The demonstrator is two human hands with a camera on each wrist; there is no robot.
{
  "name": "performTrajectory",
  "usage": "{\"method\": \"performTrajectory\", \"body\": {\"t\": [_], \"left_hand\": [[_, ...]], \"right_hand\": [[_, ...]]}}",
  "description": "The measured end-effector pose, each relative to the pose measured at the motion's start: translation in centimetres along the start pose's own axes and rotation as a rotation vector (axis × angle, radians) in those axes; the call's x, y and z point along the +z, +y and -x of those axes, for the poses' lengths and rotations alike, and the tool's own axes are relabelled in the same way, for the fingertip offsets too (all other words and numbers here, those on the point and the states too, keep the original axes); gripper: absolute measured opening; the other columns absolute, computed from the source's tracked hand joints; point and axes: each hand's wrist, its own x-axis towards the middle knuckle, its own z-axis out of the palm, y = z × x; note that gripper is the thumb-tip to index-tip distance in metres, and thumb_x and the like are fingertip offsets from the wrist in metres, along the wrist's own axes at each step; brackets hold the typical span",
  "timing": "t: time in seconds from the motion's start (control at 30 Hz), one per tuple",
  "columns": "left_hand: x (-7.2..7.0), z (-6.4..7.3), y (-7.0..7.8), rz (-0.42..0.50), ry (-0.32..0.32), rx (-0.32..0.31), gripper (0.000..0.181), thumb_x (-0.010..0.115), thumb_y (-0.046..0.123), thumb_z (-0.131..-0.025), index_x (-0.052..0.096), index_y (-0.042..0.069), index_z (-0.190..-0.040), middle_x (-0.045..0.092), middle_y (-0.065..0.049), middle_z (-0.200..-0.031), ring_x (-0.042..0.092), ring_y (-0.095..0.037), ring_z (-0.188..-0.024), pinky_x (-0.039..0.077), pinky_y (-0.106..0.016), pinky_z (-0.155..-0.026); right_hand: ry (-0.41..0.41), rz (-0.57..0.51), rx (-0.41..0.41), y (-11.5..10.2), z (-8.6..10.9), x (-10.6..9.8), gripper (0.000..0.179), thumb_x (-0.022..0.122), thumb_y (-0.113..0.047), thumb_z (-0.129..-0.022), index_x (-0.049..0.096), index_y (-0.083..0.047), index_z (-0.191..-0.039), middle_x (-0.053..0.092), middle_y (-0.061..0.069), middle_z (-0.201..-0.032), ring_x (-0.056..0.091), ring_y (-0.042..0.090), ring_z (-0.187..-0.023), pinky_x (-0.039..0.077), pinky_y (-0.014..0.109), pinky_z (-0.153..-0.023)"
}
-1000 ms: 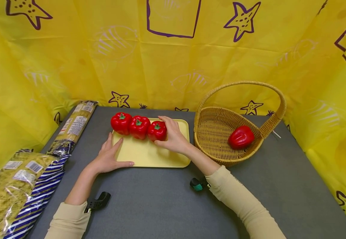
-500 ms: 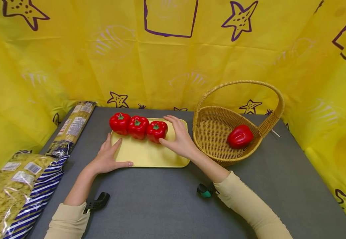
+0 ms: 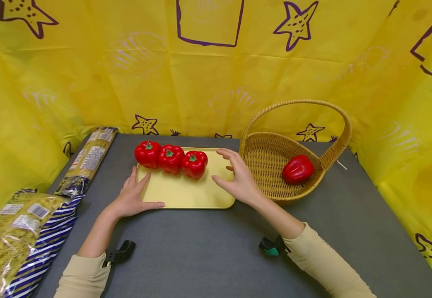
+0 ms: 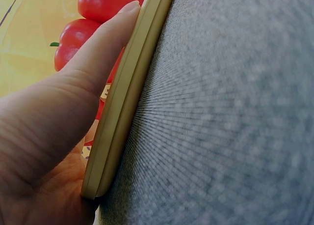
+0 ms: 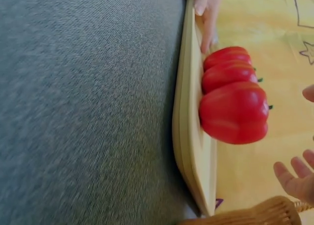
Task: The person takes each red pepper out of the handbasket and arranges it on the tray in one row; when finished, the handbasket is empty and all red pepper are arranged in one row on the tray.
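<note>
Three red bell peppers stand in a touching row, stems up, along the back of the pale yellow tray (image 3: 186,192): the left one (image 3: 148,154), the middle one (image 3: 170,160) and the right one (image 3: 194,165). My left hand (image 3: 129,199) rests at the tray's near left corner, fingers spread, the straight thumb (image 4: 105,50) lying along the front rim. Above the tray's right end my right hand (image 3: 242,182) is held with loosely bent, parted fingers and nothing between them, apart from the right pepper. Some right-hand fingertips (image 5: 294,178) show in the right wrist view.
A wicker basket (image 3: 260,169) with a tall handle stands right of the tray, close to my right hand. One red bell pepper (image 3: 298,169) lies in it on its side. Two pasta bags, a narrow one (image 3: 89,159) and a wide one (image 3: 25,236), lie along the left edge.
My right hand has let go of the right pepper and drawn away to the right, toward the basket. The left hand stays on the tray corner. The head view has shifted slightly.
</note>
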Motion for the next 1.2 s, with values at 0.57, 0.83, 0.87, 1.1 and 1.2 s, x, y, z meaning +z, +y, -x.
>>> {"method": "performTrajectory", "body": {"t": [0.57,0.83,0.87,1.1,1.2], "left_hand": [[-0.1,-0.1,0.0,-0.013,-0.008,-0.006,0.115,0.076,0.061,-0.074,0.021,-0.005,-0.152,-0.015,-0.034,-0.154,0.004,-0.06,-0.136,0.017,-0.075,-0.101],[0.0,-0.2,-0.1,-0.014,-0.009,-0.005,0.116,0.075,0.062,-0.074,0.021,-0.004,-0.152,-0.016,-0.034,-0.154,0.003,-0.06,-0.137,0.016,-0.075,-0.101],[0.0,-0.2,-0.1,-0.015,-0.01,-0.005,0.116,0.075,0.062,-0.074,0.021,-0.004,-0.152,-0.016,-0.033,-0.155,0.003,-0.059,-0.137,0.016,-0.075,-0.102],[0.0,-0.2,-0.2,-0.014,-0.009,-0.003,0.116,0.075,0.061,-0.074,0.021,-0.004,-0.152,-0.017,-0.033,-0.154,0.003,-0.059,-0.137,0.016,-0.074,-0.102],[0.0,-0.2,-0.1,-0.014,-0.009,-0.002,0.116,0.075,0.061,-0.074,0.021,-0.004,-0.152,-0.017,-0.034,-0.154,0.003,-0.06,-0.137,0.016,-0.075,-0.102]], "right_hand": [[0.044,-0.012,0.011,0.5,2.5,-3.5,0.054,0.075,-0.006,-0.085,0.053,-0.009,-0.134,0.047,0.005,-0.139,0.051,0.025,-0.118,0.05,0.048,-0.093],[0.106,-0.006,0.052,-0.5,3.1,-5.4,0.049,0.071,0.007,-0.084,0.054,0.004,-0.13,0.05,0.019,-0.133,0.053,0.039,-0.116,0.048,0.056,-0.091],[0.11,-0.007,0.059,-0.9,3.1,-5.7,0.048,0.07,0.008,-0.084,0.054,0.006,-0.129,0.05,0.021,-0.133,0.053,0.041,-0.116,0.048,0.057,-0.091],[0.125,0.02,0.097,-2.2,3.8,-7.2,0.044,0.068,0.009,-0.085,0.055,0.008,-0.127,0.051,0.023,-0.131,0.054,0.039,-0.115,0.048,0.056,-0.091],[0.133,0.038,0.1,-1.8,4.2,-7.6,0.043,0.068,0.009,-0.085,0.056,0.007,-0.126,0.051,0.023,-0.131,0.054,0.038,-0.114,0.048,0.056,-0.091]]}}
